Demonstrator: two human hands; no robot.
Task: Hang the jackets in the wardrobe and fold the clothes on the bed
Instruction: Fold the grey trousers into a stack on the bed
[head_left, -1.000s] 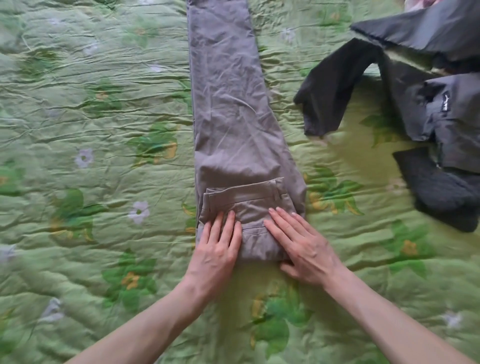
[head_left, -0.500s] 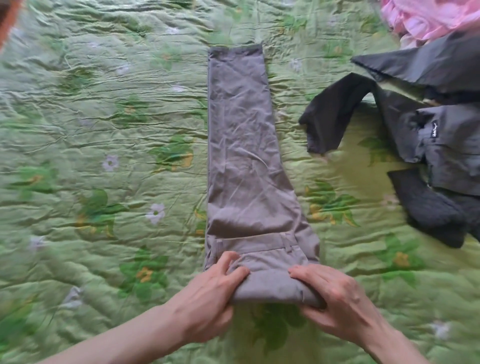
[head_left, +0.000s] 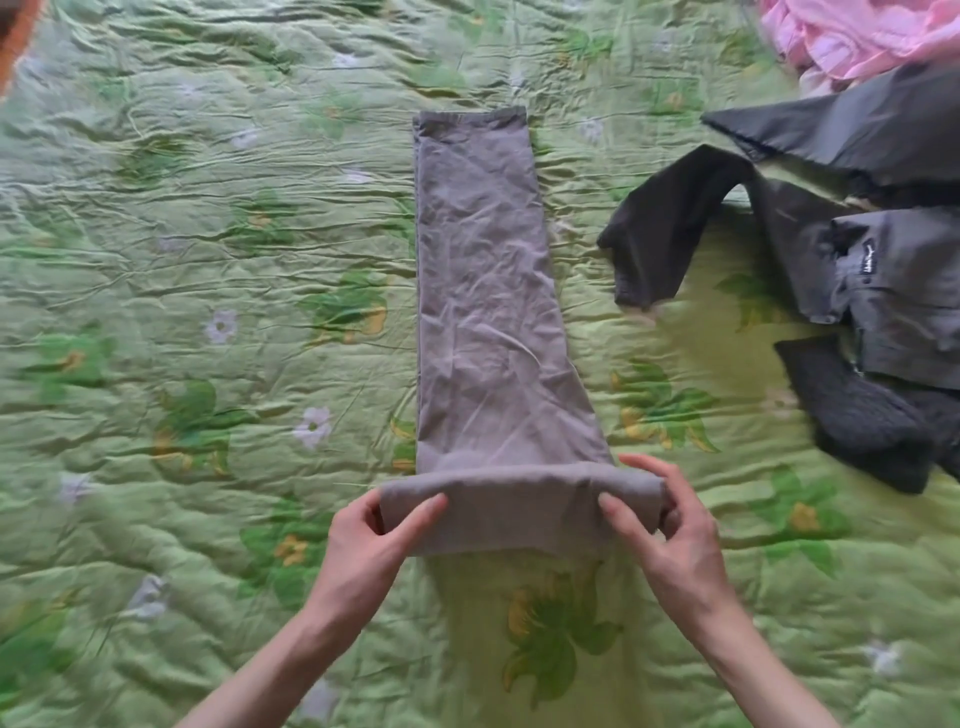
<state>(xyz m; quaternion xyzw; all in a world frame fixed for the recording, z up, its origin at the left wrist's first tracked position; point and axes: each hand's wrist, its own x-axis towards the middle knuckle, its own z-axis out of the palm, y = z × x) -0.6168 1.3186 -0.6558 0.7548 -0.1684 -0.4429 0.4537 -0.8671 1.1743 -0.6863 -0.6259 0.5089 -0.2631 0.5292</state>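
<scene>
Green floral bedding (head_left: 218, 218) is covering the bed, and a long strip of folded grey trousers (head_left: 483, 291) is lying on it, stretching straight away from the person's hands toward the far side. Both hands are gripping the rolled near end of the trousers, the left hand (head_left: 371, 540) pinching its left edge between thumb and fingers (head_left: 421, 512) while the right hand (head_left: 670, 535) is pinching its right edge. Beyond the right hand and well apart from it, a dark grey jacket (head_left: 883, 249) is lying crumpled, with pink clothing (head_left: 857, 36) bunched just past it.
</scene>
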